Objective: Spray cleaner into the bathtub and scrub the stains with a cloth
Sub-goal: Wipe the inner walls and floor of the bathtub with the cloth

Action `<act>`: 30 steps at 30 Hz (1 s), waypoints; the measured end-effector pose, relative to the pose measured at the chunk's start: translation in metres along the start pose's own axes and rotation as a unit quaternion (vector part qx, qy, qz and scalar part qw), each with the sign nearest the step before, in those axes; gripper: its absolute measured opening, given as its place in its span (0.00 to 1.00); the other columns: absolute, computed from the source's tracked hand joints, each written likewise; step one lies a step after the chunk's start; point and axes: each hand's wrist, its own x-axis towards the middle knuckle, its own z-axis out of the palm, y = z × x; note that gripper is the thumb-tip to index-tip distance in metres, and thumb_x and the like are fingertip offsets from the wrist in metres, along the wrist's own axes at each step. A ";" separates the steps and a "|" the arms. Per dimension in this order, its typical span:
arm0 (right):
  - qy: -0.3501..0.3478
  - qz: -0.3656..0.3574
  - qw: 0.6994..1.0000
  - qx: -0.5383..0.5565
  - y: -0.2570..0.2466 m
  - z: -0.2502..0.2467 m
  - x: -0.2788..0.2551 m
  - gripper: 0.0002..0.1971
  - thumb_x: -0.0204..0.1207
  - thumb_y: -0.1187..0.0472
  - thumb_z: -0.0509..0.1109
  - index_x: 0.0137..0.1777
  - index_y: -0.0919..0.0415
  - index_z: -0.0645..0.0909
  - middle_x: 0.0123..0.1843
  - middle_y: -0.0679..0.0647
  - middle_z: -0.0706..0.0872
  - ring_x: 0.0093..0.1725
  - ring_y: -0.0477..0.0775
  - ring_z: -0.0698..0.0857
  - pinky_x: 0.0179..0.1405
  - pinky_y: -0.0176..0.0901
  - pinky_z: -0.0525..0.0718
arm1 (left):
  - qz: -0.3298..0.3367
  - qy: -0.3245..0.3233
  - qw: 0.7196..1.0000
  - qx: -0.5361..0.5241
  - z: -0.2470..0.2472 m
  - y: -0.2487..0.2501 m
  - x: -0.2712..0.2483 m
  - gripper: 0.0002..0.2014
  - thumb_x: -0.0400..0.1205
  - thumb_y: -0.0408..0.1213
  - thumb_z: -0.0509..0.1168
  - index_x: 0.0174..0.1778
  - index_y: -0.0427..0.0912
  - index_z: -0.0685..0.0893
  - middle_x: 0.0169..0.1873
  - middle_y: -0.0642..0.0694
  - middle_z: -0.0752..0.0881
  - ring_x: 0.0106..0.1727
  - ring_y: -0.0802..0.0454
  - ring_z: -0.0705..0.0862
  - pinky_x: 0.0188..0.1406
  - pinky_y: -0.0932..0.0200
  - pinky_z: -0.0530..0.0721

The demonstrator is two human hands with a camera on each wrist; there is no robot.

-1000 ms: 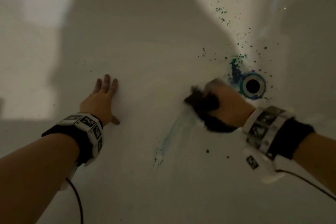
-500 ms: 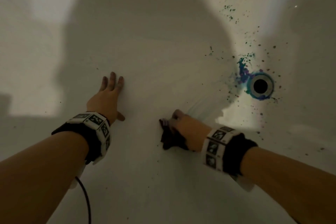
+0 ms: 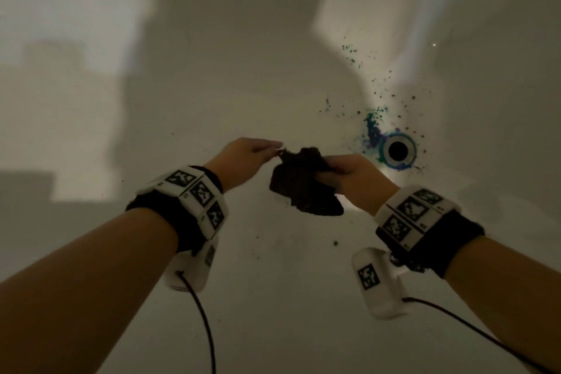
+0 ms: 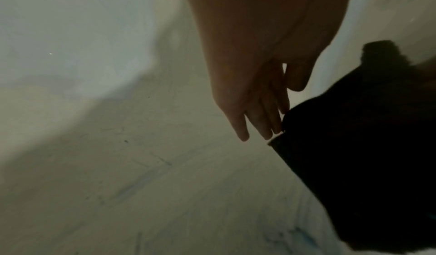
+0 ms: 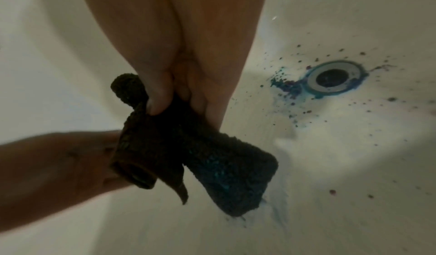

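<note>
A dark cloth (image 3: 303,188) hangs in the air above the white bathtub floor (image 3: 273,297). My right hand (image 3: 334,168) grips its bunched top, thumb and fingers curled into the fabric, as the right wrist view shows for the right hand (image 5: 179,106) and the cloth (image 5: 212,162), which has blue-green smears. My left hand (image 3: 274,152) pinches the cloth's left corner. In the left wrist view the fingertips (image 4: 266,128) meet the cloth (image 4: 365,147) at its edge. Blue-green stains (image 3: 372,130) spread beside the drain (image 3: 397,151).
Dark specks (image 3: 352,58) scatter up the tub wall beyond the drain and across the floor, with one green dot (image 3: 335,243) near my right wrist. A faint bluish wiped streak (image 5: 276,208) lies under the cloth. No spray bottle is in view.
My right hand wiped leftward along the tub floor, then lifted the cloth. My left hand left the floor and came across to take the cloth's corner.
</note>
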 end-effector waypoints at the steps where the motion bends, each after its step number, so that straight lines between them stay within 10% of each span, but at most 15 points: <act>1: -0.004 0.017 0.998 0.060 -0.007 -0.004 -0.005 0.15 0.80 0.72 0.61 0.66 0.69 0.78 0.55 0.61 0.86 0.51 0.56 0.85 0.55 0.42 0.85 | 0.001 -0.004 0.999 -0.042 0.003 0.008 -0.005 0.17 0.86 0.40 0.56 0.70 0.43 0.79 0.68 0.47 0.79 0.71 0.50 0.75 0.66 0.64 0.67; 6: -0.048 0.043 0.980 0.186 -0.034 -0.025 -0.030 0.14 0.83 0.65 0.57 0.64 0.64 0.78 0.56 0.57 0.86 0.54 0.54 0.86 0.53 0.43 0.85 | -0.041 -0.013 0.979 -0.200 0.007 0.029 -0.026 0.20 0.82 0.37 0.64 0.71 0.43 0.76 0.60 0.42 0.84 0.58 0.48 0.83 0.64 0.52 0.79; 11: 0.029 0.030 0.943 0.330 -0.050 -0.043 -0.048 0.10 0.84 0.62 0.56 0.54 0.56 0.79 0.52 0.53 0.87 0.50 0.55 0.87 0.48 0.50 0.87 | -0.056 -0.081 0.995 -0.034 0.007 0.014 -0.033 0.38 0.72 0.19 0.70 0.77 0.46 0.68 0.50 0.43 0.86 0.55 0.43 0.85 0.63 0.48 0.81; 16: 0.035 0.024 0.933 0.357 -0.053 -0.050 -0.055 0.10 0.84 0.61 0.56 0.54 0.57 0.80 0.51 0.53 0.87 0.46 0.55 0.88 0.44 0.49 0.88 | -0.030 -0.086 0.995 0.035 0.007 0.023 -0.040 0.47 0.70 0.30 0.77 0.80 0.55 0.57 0.74 0.49 0.66 0.73 0.49 0.69 0.64 0.61 0.67; 23: -0.006 0.014 0.933 0.359 -0.050 -0.053 -0.059 0.13 0.81 0.56 0.58 0.58 0.58 0.80 0.54 0.53 0.88 0.48 0.53 0.90 0.45 0.48 0.89 | 0.001 -0.148 0.981 -0.123 0.015 0.049 -0.028 0.25 0.69 0.31 0.76 0.62 0.46 0.83 0.63 0.51 0.83 0.68 0.50 0.77 0.76 0.49 0.67; 26: 0.036 0.009 0.953 0.299 -0.051 -0.061 -0.057 0.18 0.67 0.55 0.70 0.56 0.60 0.81 0.56 0.55 0.88 0.54 0.57 0.87 0.54 0.54 0.86 | 0.012 -0.119 0.983 -0.140 0.018 0.047 -0.029 0.14 0.73 0.38 0.71 0.55 0.45 0.85 0.56 0.49 0.86 0.62 0.51 0.81 0.69 0.57 0.73; 30: 0.131 0.025 0.975 0.176 -0.045 -0.060 -0.045 0.17 0.65 0.78 0.72 0.54 0.67 0.80 0.55 0.64 0.85 0.54 0.65 0.85 0.58 0.61 0.83 | 0.032 -0.090 0.989 -0.114 0.018 0.050 -0.034 0.11 0.78 0.46 0.64 0.46 0.44 0.87 0.48 0.46 0.88 0.51 0.50 0.84 0.46 0.71 0.77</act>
